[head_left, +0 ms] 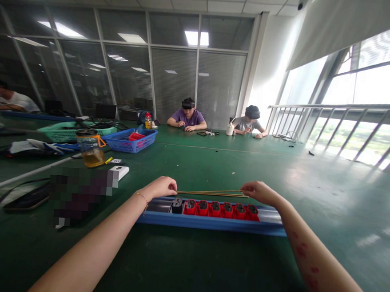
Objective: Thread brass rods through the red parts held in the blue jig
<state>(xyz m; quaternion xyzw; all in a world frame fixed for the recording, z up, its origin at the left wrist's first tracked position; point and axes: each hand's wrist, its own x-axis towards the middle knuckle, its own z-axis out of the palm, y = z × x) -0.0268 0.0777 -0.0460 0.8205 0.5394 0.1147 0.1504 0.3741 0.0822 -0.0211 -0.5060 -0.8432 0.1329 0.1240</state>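
Several thin yellowish sticks [210, 192] stretch crosswise between my two hands, just beyond a long blue tray [211, 223]. The fingers of my left hand [163, 187] are pinched on their left end. My right hand [257, 191] pinches the right end, with at least one stick reaching its fingertips. Within the tray stands a row of several red blocks [215, 209] with dark tops. One black block [177, 205] is at the left end of that row. Bare grey metal strip shows on both sides of the row.
Left of my left arm lie a phone [27, 199] and a white device [121, 173]. Farther back are a jar [91, 150], a blue basket [130, 141] and a green basket [65, 131]. Other people sit at the far side and far left.
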